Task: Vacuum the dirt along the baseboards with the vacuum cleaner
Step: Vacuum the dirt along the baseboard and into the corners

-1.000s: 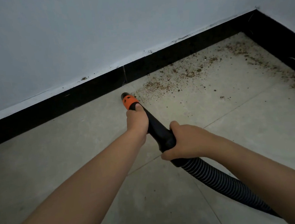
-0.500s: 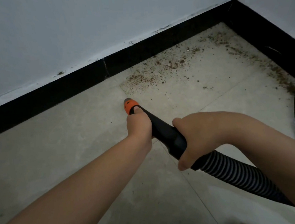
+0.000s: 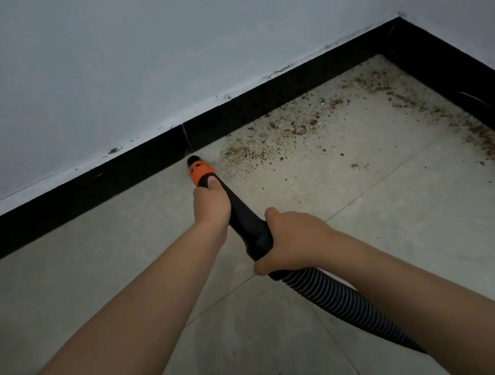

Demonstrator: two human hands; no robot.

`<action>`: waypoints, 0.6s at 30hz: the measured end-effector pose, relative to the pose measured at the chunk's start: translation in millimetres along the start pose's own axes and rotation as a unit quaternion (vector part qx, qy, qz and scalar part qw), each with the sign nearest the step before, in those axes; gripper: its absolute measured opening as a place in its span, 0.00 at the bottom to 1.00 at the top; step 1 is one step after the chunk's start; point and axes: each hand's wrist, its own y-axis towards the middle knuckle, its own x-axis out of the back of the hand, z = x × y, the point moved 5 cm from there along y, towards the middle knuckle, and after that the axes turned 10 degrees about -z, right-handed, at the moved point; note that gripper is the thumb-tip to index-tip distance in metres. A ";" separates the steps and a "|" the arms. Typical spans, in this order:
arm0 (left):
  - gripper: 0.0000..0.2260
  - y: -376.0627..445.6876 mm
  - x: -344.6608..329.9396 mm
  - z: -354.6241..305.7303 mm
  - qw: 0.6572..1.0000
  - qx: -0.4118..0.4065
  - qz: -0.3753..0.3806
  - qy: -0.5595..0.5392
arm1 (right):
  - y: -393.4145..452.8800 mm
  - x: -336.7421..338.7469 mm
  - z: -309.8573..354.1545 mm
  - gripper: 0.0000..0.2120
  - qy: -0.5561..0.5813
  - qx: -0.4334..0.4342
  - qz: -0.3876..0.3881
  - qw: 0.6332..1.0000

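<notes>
Orange nozzle tip (image 3: 199,168) has moved up against the black baseboard (image 3: 138,166), both hands gripping the wand (image 3: 244,217).

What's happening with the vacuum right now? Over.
Left hand and right hand both grip the nozzle. Tip at baseboard. Dirt ahead, nothing blocking.

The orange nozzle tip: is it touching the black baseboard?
Cannot tell. In the head view the orange nozzle tip ends right at the foot of the black baseboard, dark against dark, so neither contact nor gap shows plainly.
</notes>
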 end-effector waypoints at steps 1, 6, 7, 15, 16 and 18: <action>0.22 0.3 -0.3 -0.5 1.000 -0.001 0.002 0.001 | 0.1 0.2 0.3 0.25 0.002 -0.001 -0.003 1.000; 0.23 -9.9 -4.5 -0.3 1.000 0.017 0.016 -0.003 | -7.5 12.6 -1.1 0.24 -0.026 0.012 0.026 0.999; 0.23 -13.9 -6.3 1.3 0.999 0.033 0.019 -0.010 | -10.1 16.0 -2.5 0.24 -0.035 0.015 0.036 0.999; 0.21 -44.1 -7.3 7.2 0.974 0.206 0.060 -0.072 | -31.4 31.3 -10.3 0.21 -0.065 0.022 0.111 0.991; 0.21 -41.1 -3.3 7.7 0.975 0.205 0.052 -0.074 | -27.8 27.1 -7.5 0.20 -0.059 0.027 0.109 0.992; 0.21 -28.7 4.7 6.3 0.982 0.171 0.033 -0.068 | -17.1 15.6 0.7 0.20 -0.039 0.036 0.090 0.995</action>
